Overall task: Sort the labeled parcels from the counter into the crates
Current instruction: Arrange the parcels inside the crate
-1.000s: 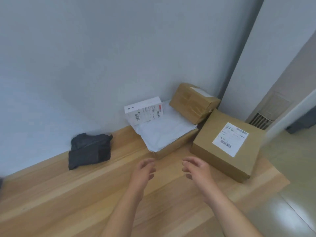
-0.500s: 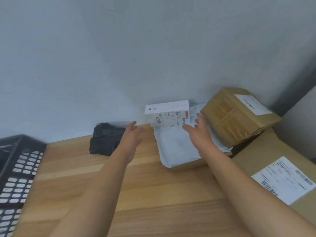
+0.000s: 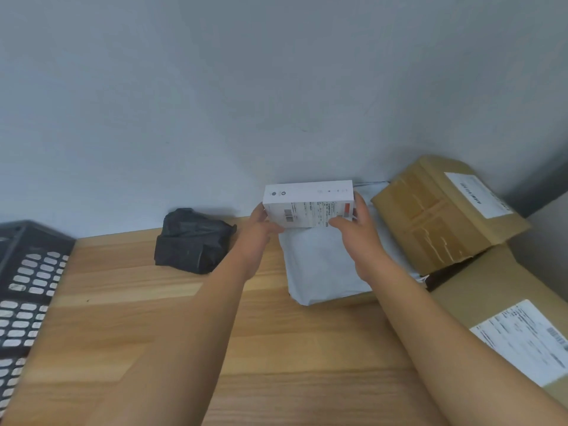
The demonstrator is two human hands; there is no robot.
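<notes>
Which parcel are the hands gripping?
The small white box, held at its ends by the left hand and right hand. The black bag and brown boxes lie untouched.

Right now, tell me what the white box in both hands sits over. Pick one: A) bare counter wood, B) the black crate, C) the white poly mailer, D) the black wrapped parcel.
C: the white box, gripped at its ends by the left hand and right hand, sits over the far end of the white poly mailer, well clear of the black crate and the black wrapped parcel.
</notes>
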